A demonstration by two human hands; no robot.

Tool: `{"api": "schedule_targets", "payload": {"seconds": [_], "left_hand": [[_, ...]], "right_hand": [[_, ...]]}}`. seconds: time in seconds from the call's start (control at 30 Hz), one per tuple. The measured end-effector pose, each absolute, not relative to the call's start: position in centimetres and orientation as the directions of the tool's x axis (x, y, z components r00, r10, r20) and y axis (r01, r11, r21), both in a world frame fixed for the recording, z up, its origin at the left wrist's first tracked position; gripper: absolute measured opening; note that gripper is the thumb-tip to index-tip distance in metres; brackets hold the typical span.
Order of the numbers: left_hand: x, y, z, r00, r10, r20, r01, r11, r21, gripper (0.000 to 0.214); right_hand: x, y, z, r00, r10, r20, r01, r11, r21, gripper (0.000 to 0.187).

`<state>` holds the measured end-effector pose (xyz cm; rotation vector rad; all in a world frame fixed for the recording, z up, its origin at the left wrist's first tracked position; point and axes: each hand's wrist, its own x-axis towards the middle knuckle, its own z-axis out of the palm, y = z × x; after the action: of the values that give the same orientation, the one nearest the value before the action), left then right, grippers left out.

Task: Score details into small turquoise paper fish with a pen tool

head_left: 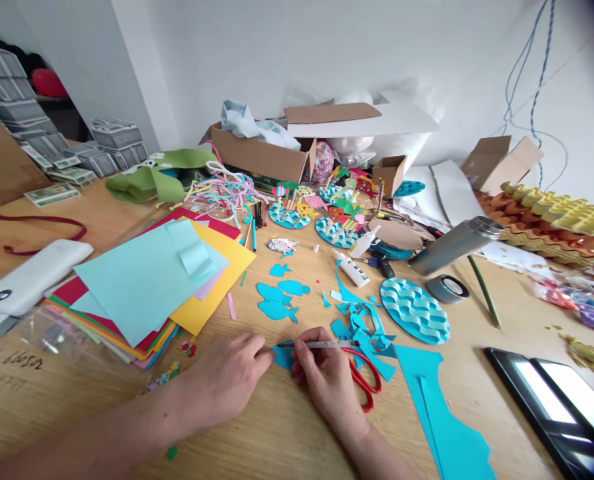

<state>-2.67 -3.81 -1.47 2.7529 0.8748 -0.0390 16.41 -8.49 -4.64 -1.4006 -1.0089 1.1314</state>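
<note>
One pen [333,345] is lying nearly level in the right grip [321,367], left of the scissors [369,397]; thumb and fingers are holding it closely round the barrel. Its dark tip is pointing left over a blue piece [282,358], which is lying on the desk [257,440] farther left of the scissors. The view is not showing clearly whether the tip is touching the paper.

The left grip [231,377] is resting well left of the scissors, its fingers curling and their ends sitting at the edge of the piece; whether it is pinching anything, I cannot tell. The right grip is hiding part of the piece, so the full outline is not showing. Only the red handles of the scissors are standing out plainly, the blades being hard to make out. Right of the scissors, a blue sheet [454,427] is running past the lower edge of the view, and farther right a black case [521,393] is being cut off too.

What is showing of the piece is looking small, flat and bright blue. It is matching the cut-outs [277,311] beyond and left of the scissors, and the scraps [385,369] lying just beside the scissors.
</note>
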Motion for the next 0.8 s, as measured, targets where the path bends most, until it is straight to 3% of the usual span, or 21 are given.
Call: {"api": "schedule_targets", "payload": {"seconds": [0.8], "left_hand": [[-2.67,-3.91,-1.56,0.814,0.565,-0.133,0.580,-0.783,0.223,0.040]], "right_hand": [[16.50,-8.50,-4.68,0.188,0.977,-0.104,0.044,-0.114,-0.993,0.035]]}}
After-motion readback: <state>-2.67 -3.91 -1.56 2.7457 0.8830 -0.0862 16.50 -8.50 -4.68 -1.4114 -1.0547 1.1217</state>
